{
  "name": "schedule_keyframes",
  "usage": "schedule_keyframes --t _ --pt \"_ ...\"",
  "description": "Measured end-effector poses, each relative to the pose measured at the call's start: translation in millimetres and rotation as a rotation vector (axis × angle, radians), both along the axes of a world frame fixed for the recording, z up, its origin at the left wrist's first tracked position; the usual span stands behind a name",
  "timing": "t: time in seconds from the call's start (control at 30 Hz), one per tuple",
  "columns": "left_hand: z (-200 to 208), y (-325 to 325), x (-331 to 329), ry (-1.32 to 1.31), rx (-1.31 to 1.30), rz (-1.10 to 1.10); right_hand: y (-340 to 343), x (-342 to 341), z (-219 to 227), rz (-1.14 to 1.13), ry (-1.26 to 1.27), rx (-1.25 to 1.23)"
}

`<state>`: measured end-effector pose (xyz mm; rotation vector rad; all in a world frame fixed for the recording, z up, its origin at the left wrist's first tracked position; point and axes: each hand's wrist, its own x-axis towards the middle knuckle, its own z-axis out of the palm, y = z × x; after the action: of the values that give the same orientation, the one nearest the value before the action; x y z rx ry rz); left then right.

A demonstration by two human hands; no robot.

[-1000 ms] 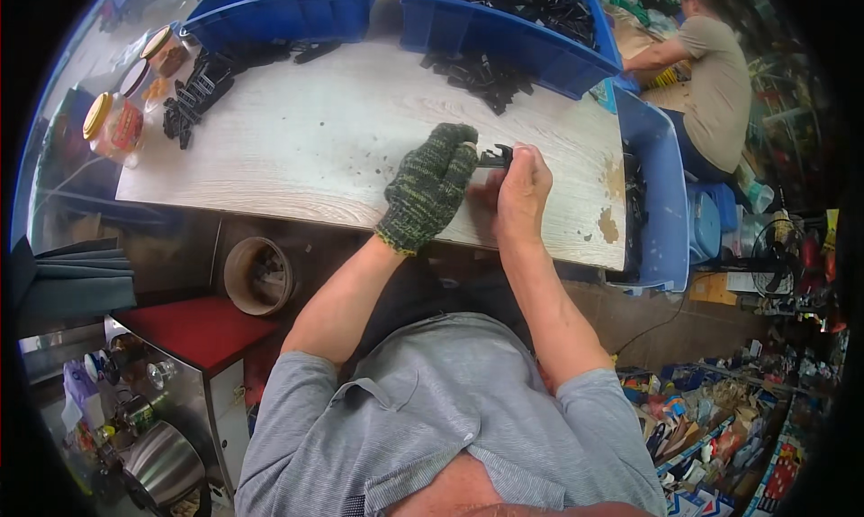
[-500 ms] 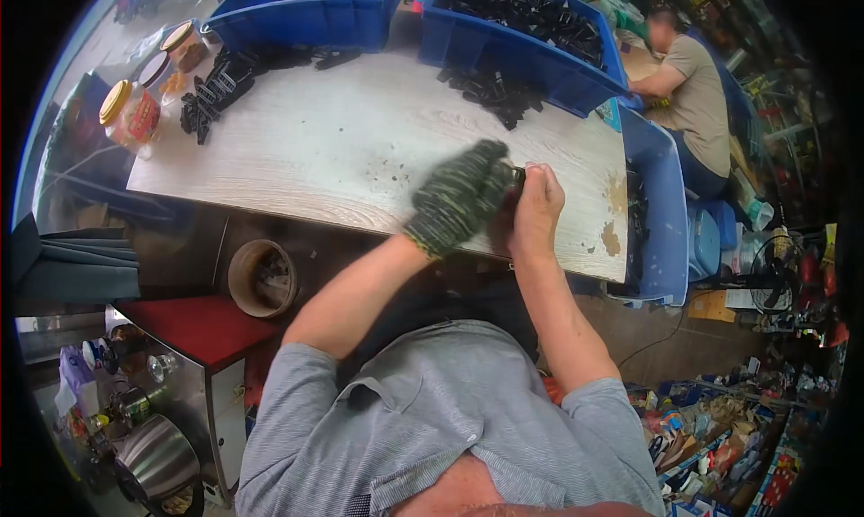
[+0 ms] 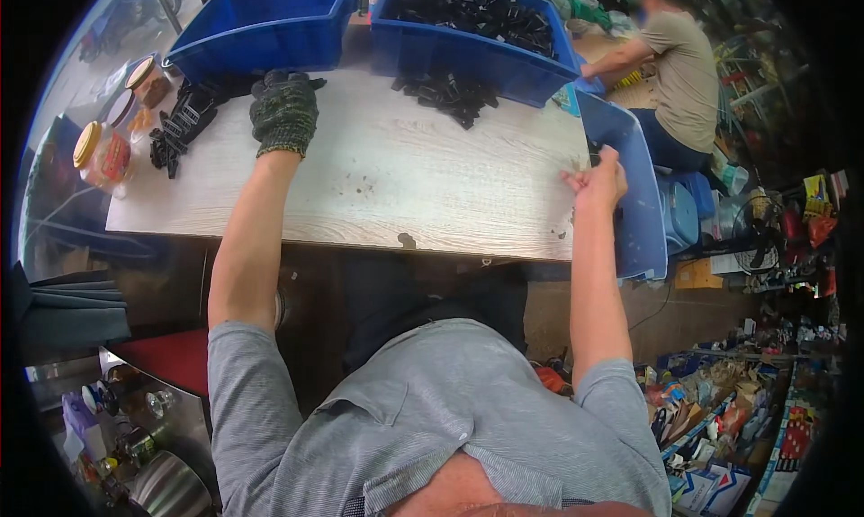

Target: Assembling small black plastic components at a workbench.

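My left hand (image 3: 284, 114), in a dark green mottled knit glove, reaches to the far left of the table, its fingers apart over loose black plastic pieces (image 3: 236, 83). One black piece shows beside its fingertips; whether the fingers grip any is hidden. At the table's right edge, my bare right hand (image 3: 601, 186) is beside the light blue bin (image 3: 641, 193). Its fingers are partly spread and somewhat blurred, and I see nothing held in them. Black pieces lie in that bin, mostly hidden by the hand.
An open blue crate (image 3: 261, 31) stands at the back left. Next to it, another blue crate (image 3: 468, 53) holds many black pieces, with a small pile (image 3: 450, 97) before it. Lidded jars (image 3: 103, 157) line the table's left end. A co-worker (image 3: 679, 76) sits beyond the bin.
My hands were together over the table's middle, around a small dark piece. They have parted: the left went to the far left pieces, the right to the bin. The view has shifted slightly.
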<state>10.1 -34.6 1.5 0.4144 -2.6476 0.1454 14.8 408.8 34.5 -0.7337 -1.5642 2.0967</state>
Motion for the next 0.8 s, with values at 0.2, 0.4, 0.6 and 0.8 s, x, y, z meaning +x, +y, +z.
schedule_keyframes --t 0.2,0.4,0.6,0.8 --pt "4.8 20.7 26.0 -0.005 -0.091 -0.221 -65.3 -2.9 -14.5 0.423 -0.143 0.146" --pt "25.7 43.8 48.2 -0.240 0.219 -0.185 -109.7 -11.9 -16.2 0.609 -0.208 0.454" --pt "4.5 36.8 52.9 0.009 0.238 -0.315 -132.3 -17.4 -11.8 0.595 -0.151 0.818" --pt "0.0 37.0 45.7 0.035 0.258 -0.287 -136.6 -23.0 -14.2 0.650 -0.141 1.049"
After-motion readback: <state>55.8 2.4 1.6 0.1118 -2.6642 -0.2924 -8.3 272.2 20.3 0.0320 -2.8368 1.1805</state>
